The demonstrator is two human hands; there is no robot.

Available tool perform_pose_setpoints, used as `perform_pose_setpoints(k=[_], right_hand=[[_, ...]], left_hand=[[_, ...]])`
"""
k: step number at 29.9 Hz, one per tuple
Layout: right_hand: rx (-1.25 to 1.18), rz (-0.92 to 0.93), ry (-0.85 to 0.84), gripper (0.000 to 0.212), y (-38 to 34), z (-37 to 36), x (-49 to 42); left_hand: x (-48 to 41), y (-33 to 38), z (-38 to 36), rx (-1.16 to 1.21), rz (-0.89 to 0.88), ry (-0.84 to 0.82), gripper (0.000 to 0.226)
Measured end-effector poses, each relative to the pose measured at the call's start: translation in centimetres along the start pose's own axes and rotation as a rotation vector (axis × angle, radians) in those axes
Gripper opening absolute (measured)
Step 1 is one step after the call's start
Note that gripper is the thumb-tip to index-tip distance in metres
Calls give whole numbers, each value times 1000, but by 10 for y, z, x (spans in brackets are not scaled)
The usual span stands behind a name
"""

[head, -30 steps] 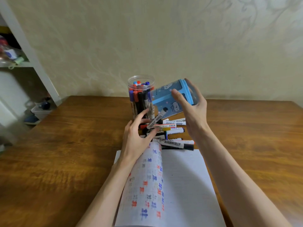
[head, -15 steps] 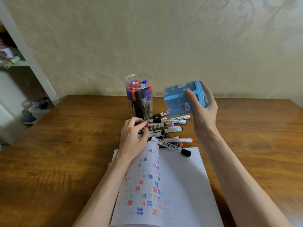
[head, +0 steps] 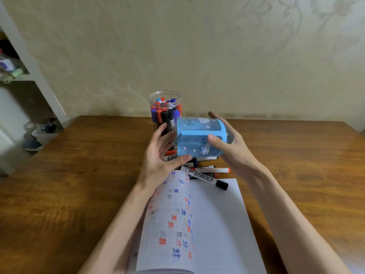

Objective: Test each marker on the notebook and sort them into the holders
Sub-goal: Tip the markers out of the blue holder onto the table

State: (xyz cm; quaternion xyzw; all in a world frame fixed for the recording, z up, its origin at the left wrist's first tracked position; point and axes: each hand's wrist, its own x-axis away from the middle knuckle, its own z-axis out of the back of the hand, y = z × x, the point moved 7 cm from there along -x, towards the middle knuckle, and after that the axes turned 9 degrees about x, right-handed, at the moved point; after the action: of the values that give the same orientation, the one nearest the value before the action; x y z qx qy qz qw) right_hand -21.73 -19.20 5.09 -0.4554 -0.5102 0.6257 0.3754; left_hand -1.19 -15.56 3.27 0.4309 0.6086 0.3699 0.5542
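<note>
the blue holder is off the bench, tipped on its side over the loose markers, base to the left, mouth to the right. its opening is turned behind the right hand, so i cannot tell whether anything is inside. the holder and both hands hide most of the pile. only a few barrels and caps show below, among them a red-capped marker and a black-capped marker lying aslant with its cap end on the top edge of the notebook. the print on the barrels is too blurred to read.

just behind the holder stands a clear jar, upright, packed with red, blue and black markers. its lower part is covered by the left hand and the holder. the notebook lies open on the bench, its near edge cut off. its left page is curled up and covered in red and blue marks. a white shelf is cut off at far left.

the right hand grasps the holder at its mouth end, thumb on the near face, fingers wrapped over the far side. the left hand is released, fingers nearly straight against the base, thumb under its lower edge.
</note>
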Motion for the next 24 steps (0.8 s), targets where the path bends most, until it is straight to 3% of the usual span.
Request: perform_pose_setpoints(k=[4, 7, 9, 13, 18, 24], right_hand=[[280, 0, -149, 88, 0, 13, 8], [515, 23, -220, 88, -4, 12, 12], [600, 56, -216, 86, -7, 12, 13], [613, 103, -47, 92, -11, 26, 17], [602, 76, 245, 96, -4, 64, 25], [607, -8, 367, 104, 23, 90, 32]], left_hand=[[0, 4, -6, 146, 37, -85, 105], [5, 10, -20, 141, 30, -177, 97], [7, 8, -25, 90, 40, -221, 104], [13, 5, -31, -192, 124, -276, 128], [38, 6, -38, -816, 115, -519, 143], [51, 12, -16, -969, 189, -546, 136]])
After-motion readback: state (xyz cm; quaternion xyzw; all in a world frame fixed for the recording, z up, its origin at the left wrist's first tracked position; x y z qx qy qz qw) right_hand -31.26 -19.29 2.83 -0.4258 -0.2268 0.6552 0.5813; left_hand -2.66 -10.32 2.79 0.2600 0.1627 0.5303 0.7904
